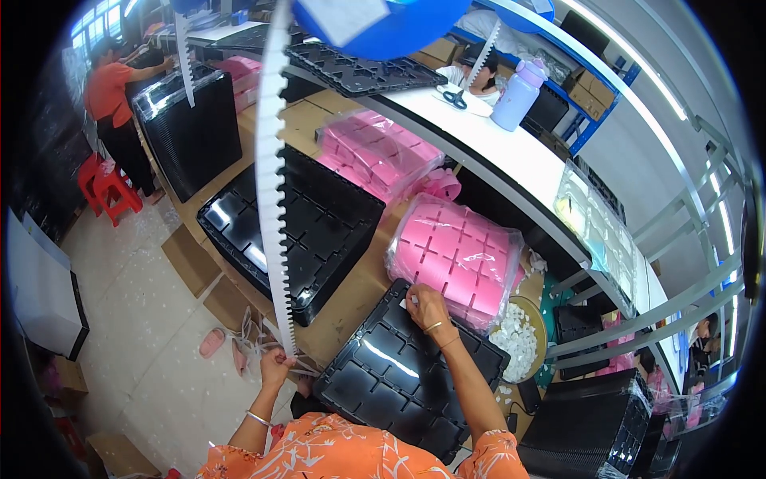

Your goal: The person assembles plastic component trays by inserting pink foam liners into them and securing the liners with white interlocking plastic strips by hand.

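Observation:
My left hand [276,368] is closed, pinching the lower end of a long white strip [273,199] with a notched edge. The strip hangs from above, near a blue disc [379,24] at the top. My right hand [428,310] is at the far edge of a black moulded plastic tray [399,363] in front of me. Its fingers are bent and pressed together, with a small white piece showing at the fingertips. Beyond that hand lies a bundle of pink sheets [455,251] in clear plastic, close to the tray's far side.
Another black tray stack [295,231] stands ahead left. A yellow bowl [543,335] of white pieces is at the right, near a wrapped black stack [586,423]. Behind are a white shelf [479,132], a lilac bottle [520,94] and scissors [453,97]. A person [112,96] works far left.

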